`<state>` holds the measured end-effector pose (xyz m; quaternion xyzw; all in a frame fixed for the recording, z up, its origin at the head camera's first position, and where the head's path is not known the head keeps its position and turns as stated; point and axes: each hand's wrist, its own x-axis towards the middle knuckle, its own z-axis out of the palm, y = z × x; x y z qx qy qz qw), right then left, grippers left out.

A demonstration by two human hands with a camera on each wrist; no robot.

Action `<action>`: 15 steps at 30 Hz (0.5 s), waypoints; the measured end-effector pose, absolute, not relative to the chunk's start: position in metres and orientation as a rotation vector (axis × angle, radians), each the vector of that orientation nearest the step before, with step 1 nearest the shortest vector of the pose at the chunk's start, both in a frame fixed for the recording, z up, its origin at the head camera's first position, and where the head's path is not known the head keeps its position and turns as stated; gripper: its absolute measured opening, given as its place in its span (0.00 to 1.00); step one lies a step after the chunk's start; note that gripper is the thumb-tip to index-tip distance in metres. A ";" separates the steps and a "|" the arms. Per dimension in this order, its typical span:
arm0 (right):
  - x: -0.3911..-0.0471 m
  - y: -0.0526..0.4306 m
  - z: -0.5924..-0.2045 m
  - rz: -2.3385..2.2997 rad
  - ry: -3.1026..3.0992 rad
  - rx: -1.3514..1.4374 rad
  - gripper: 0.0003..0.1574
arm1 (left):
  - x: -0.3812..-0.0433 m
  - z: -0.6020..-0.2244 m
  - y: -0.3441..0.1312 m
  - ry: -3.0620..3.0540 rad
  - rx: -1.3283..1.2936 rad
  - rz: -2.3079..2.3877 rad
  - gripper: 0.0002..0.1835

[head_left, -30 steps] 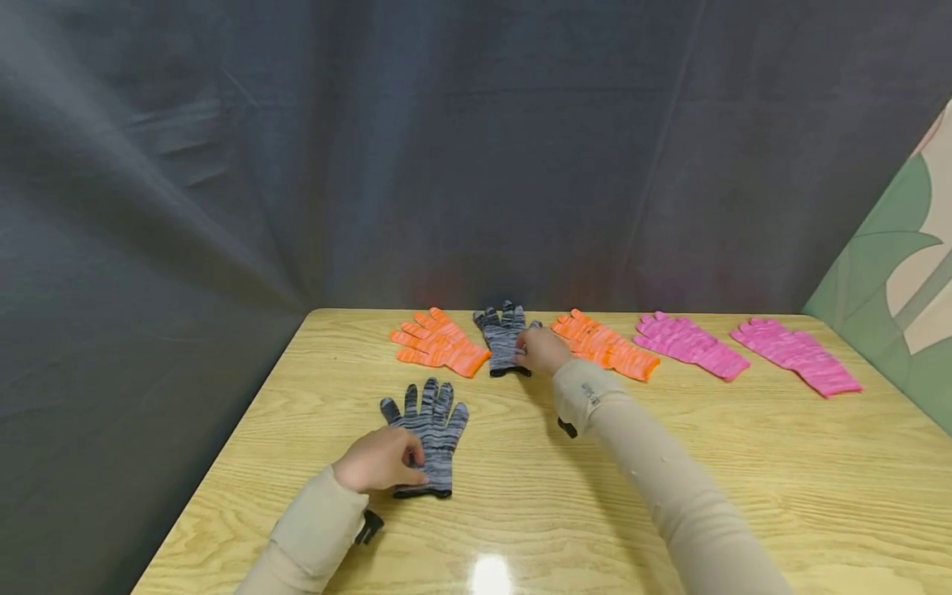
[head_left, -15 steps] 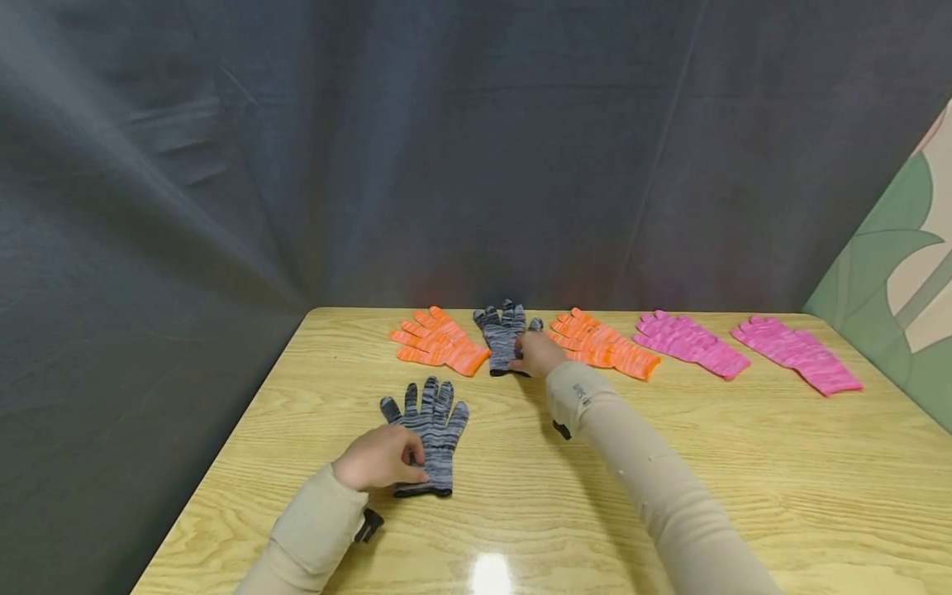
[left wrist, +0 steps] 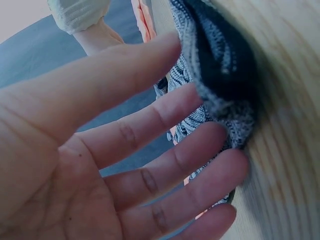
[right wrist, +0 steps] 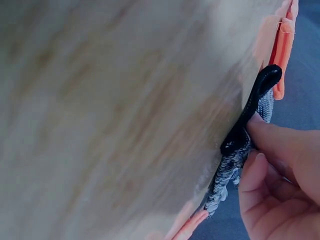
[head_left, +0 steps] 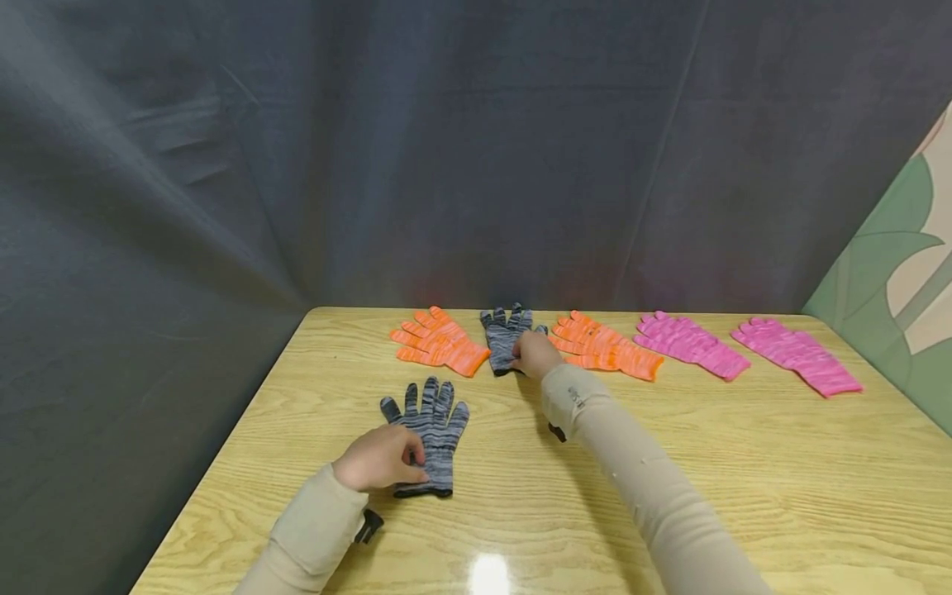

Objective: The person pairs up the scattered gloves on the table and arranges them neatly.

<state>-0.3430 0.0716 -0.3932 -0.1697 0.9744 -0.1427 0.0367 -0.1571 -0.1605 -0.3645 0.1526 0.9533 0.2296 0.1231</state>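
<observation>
My left hand (head_left: 381, 459) rests on the cuff end of a grey-and-black striped knit glove (head_left: 439, 454) lying on the near part of the table. In the left wrist view the fingers (left wrist: 160, 170) are loosely bent, their tips touching the knit, thumb and index apart. Farther back, my right hand (head_left: 537, 355) pinches a second striped glove (head_left: 503, 335) near its black-edged cuff. The right wrist view shows that cuff (right wrist: 255, 100) bulging up beside the thumb. An orange glove (head_left: 442, 343) lies to its left and another orange glove (head_left: 606, 347) to its right.
Two pink gloves, a nearer-to-middle pink glove (head_left: 692, 345) and a far-right pink glove (head_left: 796, 355), continue the back row. A dark curtain (head_left: 476, 165) hangs behind the wooden table (head_left: 521, 512). A patterned panel (head_left: 885, 273) borders the right side.
My right hand has shifted slightly left. The back striped glove has turned and slid a little right, and the orange glove beside it moved slightly right. The left hand has stayed still.
</observation>
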 end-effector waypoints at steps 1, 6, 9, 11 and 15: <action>-0.343 0.071 -0.393 -0.442 2.994 -0.514 0.07 | -0.157 -0.364 -0.161 2.783 0.447 0.667 0.08; -0.342 0.074 -0.394 -0.448 3.025 -0.569 0.06 | -0.157 -0.364 -0.161 2.772 0.436 0.667 0.07; -0.342 0.077 -0.394 -0.478 3.034 -0.606 0.08 | -0.157 -0.363 -0.160 2.760 0.431 0.675 0.08; -0.342 0.078 -0.394 -0.505 3.031 -0.614 0.10 | -0.157 -0.363 -0.160 2.758 0.426 0.673 0.08; -0.342 0.080 -0.392 -0.522 3.037 -0.601 0.08 | -0.156 -0.362 -0.160 2.756 0.418 0.668 0.08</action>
